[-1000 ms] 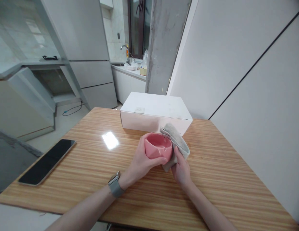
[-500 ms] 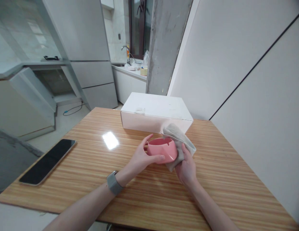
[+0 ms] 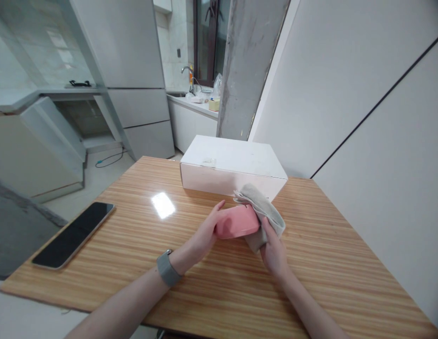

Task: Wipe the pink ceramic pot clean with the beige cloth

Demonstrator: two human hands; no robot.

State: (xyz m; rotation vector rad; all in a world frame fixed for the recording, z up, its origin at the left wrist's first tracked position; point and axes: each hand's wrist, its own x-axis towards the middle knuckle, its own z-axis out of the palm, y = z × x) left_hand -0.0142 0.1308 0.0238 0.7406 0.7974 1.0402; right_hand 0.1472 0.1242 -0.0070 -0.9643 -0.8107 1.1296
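Note:
My left hand (image 3: 204,233) grips a pink ceramic bowl (image 3: 237,221) just above the wooden table (image 3: 190,278). The bowl is tipped so only its side and base show. A grey cloth (image 3: 261,209) is pressed against the bowl's right side and draped over its far edge, held in my right hand (image 3: 273,252). A grey watch sits on my left wrist (image 3: 165,268).
A white rectangular box (image 3: 233,165) stands on the table right behind the bowl. A dark phone (image 3: 74,234) lies near the table's left edge. White wall panels run along the right; a concrete pillar and kitchen counter with a sink lie beyond.
The bowl has tipped from showing its open inside to showing only its side and base. Both hands turned with it, the cloth staying against its right side.

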